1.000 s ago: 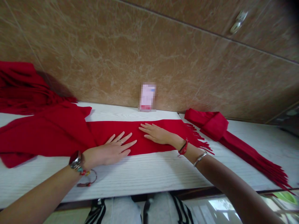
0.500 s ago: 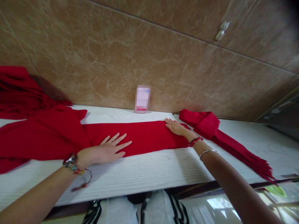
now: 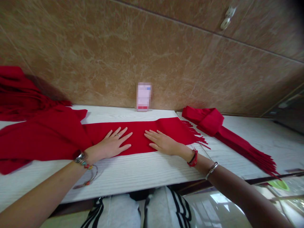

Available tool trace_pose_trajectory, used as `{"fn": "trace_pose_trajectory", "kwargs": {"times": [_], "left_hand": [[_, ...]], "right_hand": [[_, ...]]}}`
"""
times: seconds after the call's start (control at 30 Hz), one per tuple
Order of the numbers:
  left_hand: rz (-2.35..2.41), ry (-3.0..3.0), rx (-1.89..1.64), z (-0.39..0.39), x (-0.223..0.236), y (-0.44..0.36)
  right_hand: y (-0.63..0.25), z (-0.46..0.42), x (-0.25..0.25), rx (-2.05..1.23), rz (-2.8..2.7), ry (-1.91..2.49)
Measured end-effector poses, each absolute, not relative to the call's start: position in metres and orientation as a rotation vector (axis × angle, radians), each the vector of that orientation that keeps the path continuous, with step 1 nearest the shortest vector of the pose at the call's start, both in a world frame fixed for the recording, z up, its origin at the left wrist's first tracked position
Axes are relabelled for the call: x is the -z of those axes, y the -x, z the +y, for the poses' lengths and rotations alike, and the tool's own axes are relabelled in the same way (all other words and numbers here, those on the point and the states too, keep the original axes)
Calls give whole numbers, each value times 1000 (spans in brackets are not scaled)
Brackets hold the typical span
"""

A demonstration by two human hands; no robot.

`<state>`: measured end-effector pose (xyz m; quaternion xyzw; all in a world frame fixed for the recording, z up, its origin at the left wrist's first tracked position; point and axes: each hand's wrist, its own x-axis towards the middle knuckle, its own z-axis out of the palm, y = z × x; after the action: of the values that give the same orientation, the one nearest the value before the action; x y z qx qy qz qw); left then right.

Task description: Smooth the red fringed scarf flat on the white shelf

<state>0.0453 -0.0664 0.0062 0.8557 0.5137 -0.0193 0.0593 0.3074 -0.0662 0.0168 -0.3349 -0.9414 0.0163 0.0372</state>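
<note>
brown wall (image 3: 106,57) | pixelated item (image 3: 143,96) at its foot | green object (image 3: 280,184) lower right

Left hand (image 3: 110,146) and right hand (image 3: 163,143) flat on a scarf (image 3: 138,142).
A folded scarf (image 3: 212,123) lies beside its fringe (image 3: 194,134).

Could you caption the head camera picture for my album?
Left hand and right hand rest flat on a fringed red scarf across a white tabletop.

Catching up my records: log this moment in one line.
left hand: open, flat on red cloth | right hand: open, flat on it, nearer the fringe | surface: white table
</note>
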Motion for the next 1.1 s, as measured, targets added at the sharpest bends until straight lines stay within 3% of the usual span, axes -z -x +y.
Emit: {"fn": "trace_pose_trajectory", "kwargs": {"times": [0.37,0.53,0.8,1.03,1.1], "left_hand": [[1610,-2550,18,-76,-10,-49],[1609,-2534,28,-80,-17,-49],[1809,-2319,123,-76,-23,-31],[2073,-2515,-7,-61,-63,37],[1853,-2645,123,-60,-72,69]], "right_hand": [[-302,-66,-27,-149,-2951,1054],[-269,-51,-31,-22,-2811,942],[-244,-39,-1,-6,-2826,1001],[-247,-38,2,-36,-2789,1004],[-247,-38,5,-28,-2776,993]]}}
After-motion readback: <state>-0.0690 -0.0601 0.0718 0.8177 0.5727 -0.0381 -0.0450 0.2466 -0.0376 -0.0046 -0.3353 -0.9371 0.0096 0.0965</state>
